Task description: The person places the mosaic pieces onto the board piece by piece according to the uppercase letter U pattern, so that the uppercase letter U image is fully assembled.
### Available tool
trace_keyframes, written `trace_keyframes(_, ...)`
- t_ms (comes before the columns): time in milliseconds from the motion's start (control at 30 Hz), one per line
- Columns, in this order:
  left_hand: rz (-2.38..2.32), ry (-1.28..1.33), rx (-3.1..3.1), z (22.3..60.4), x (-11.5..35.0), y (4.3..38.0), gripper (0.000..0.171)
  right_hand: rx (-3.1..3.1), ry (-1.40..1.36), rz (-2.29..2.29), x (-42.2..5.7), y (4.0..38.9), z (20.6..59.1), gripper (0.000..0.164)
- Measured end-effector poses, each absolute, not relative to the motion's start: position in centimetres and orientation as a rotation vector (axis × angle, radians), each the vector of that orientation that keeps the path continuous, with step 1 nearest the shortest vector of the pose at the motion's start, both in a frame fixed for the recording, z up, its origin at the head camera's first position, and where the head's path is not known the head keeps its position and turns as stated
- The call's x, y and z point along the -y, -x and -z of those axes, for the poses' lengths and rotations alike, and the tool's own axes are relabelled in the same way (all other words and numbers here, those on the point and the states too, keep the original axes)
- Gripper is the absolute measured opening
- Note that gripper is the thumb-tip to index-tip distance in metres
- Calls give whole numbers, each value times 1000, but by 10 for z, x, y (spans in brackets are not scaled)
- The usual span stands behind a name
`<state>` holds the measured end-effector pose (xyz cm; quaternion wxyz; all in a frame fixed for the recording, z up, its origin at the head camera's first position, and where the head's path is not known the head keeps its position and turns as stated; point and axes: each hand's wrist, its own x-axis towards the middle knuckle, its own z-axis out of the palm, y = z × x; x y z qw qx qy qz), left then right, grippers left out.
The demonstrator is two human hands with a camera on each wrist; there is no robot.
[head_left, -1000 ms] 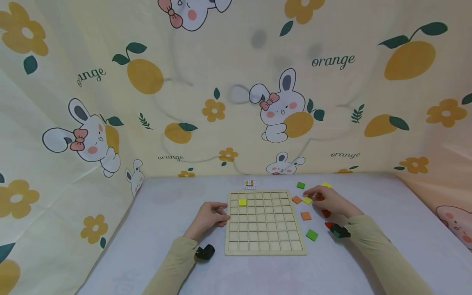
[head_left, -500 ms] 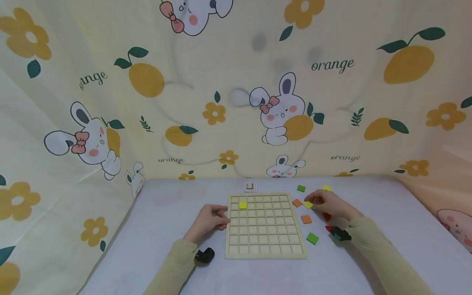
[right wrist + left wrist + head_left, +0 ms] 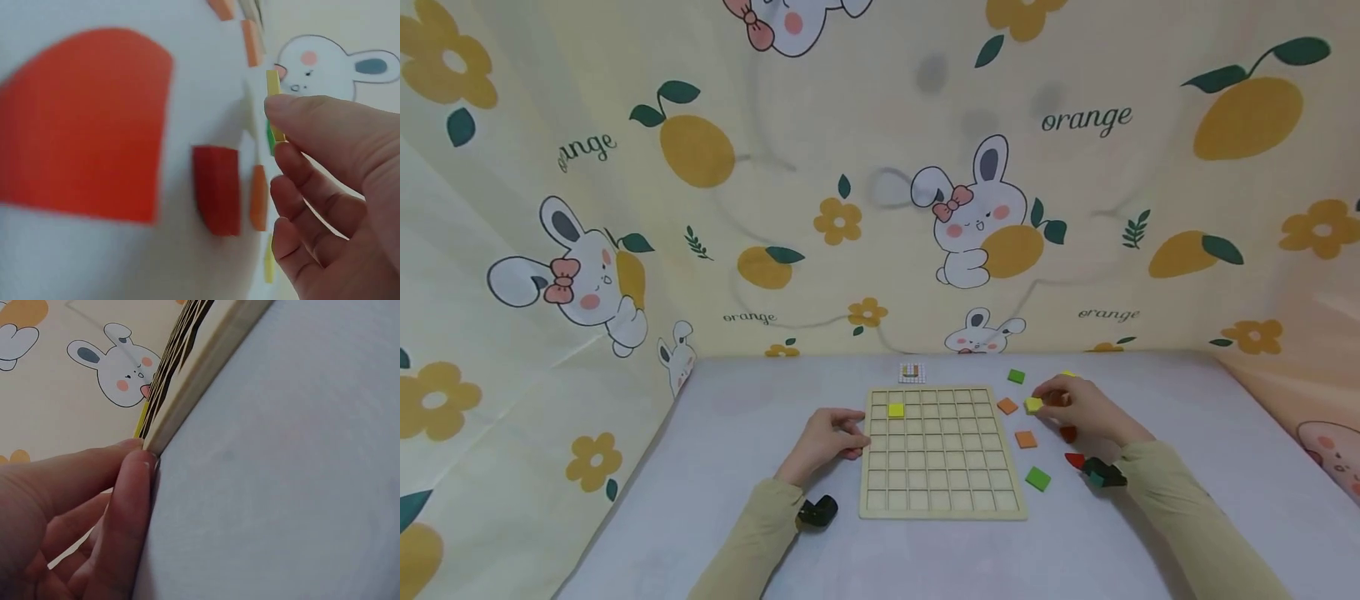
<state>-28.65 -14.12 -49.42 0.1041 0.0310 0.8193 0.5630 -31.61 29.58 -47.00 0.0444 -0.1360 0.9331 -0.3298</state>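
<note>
In the head view, my left hand (image 3: 822, 439) is at the left edge of a pale wooden grid board (image 3: 943, 510). The left wrist view shows thumb and index fingertip gripping the board's rim (image 3: 181, 406). A yellow square tile (image 3: 896, 410) sits in a cell near the board's upper left. Right of the board, my right hand (image 3: 1088, 408) pinches another yellow square tile (image 3: 1033, 405) between thumb and fingers. The right wrist view has this yellow tile (image 3: 273, 80) on edge, the other fingers loosely bent below it.
Orange tiles (image 3: 1026, 439) and green tiles (image 3: 1038, 478) lie right of the board. Red pieces (image 3: 1075, 461) lie below my right hand, and a yellow tile (image 3: 1070, 374) is partly behind it. A small patterned card (image 3: 912, 373) lies behind the board; a printed cloth (image 3: 880, 250) hangs beyond.
My right hand came down to the yellow tile, took hold of it and shifted it slightly right, away from the orange tile. My left hand stayed at the board's edge.
</note>
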Motion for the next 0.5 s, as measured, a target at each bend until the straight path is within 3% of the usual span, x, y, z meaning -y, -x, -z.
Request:
trace_keyframes(167,-1666,-86,-2414,492,142,287,50,-2856,368,1059,-294,316,456,28)
trace_keyframes(500,-1670,-71,-2407,493,141,286,49,-2890,644,1148,-255,313,440,25)
